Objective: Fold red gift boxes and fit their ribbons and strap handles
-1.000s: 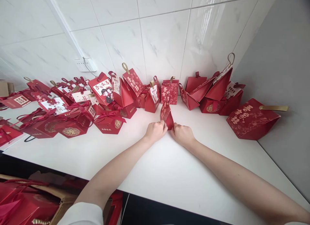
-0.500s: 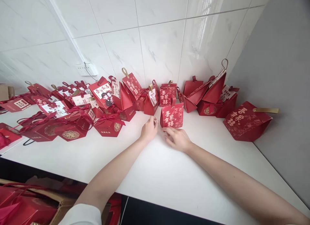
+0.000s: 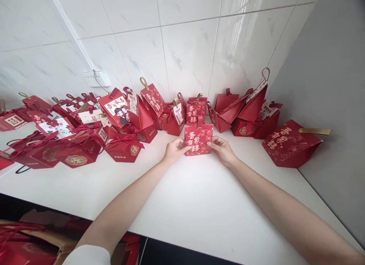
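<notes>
Between my two hands a red gift box with pale lettering and a floral print stands upright on the white table, its ribbon loop on top. My left hand is closed on its left edge, thumb at the front. On the right edge my right hand pinches the box the same way. Right behind it stands another red box with the same print. A small red box with a white tag sits just behind my left hand.
Many red boxes crowd the left side against the tiled wall. More boxes lean together at the back right, and a single box with a gold strap stands by the grey wall. Below the table's front edge is an open carton with red items.
My left hand has gone from beside the box to its left edge. My right hand has moved from the front bottom to the right edge. The box sits slightly nearer me.
</notes>
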Available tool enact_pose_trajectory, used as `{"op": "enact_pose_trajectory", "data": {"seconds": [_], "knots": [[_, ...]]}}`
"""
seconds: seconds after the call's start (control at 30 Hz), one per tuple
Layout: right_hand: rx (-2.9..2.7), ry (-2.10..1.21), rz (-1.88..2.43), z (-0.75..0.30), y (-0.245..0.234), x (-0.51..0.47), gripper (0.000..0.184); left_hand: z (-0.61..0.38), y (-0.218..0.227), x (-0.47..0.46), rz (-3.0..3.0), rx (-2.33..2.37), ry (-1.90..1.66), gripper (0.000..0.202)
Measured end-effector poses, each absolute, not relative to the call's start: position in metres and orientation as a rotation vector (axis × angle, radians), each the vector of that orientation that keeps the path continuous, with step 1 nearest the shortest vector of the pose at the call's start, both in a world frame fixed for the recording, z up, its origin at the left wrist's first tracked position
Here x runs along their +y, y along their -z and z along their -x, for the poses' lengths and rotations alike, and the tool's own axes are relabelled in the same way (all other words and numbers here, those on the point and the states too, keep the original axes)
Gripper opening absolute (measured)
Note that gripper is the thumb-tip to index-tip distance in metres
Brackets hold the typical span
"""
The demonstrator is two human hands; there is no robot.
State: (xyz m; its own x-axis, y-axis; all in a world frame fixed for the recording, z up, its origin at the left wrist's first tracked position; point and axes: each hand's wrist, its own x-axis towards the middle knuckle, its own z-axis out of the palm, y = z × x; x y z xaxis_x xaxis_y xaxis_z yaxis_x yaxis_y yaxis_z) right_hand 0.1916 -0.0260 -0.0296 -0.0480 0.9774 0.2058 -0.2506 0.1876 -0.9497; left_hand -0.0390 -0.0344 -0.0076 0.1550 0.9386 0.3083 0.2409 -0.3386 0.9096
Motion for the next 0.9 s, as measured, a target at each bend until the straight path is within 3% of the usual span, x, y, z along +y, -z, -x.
{"op": "enact_pose_trajectory", "data": {"seconds": [0.33,0.6,0.7,0.8,0.9], "knots": [[-1.314,-1.441,0.781,-0.2,0.029,-0.026,0.021,0.064,0.003,-0.016,-1.551,0.976,-1.002,0.039],[-1.302,-1.241,0.797,-0.2,0.031,-0.022,0.016,0.073,0.004,-0.011,-1.763,1.068,-1.196,0.029],[-1.393,-1.288,0.72,-0.2,0.028,-0.025,0.014,0.07,0.001,-0.015,-1.621,0.944,-1.114,0.029],[-1.397,-1.397,0.644,-0.199,0.026,-0.027,0.024,0.066,0.001,-0.018,-1.461,0.843,-1.037,0.041],[-1.353,-1.415,0.632,-0.199,0.026,-0.026,0.05,0.064,0.002,-0.019,-1.435,0.833,-1.014,0.064]]}}
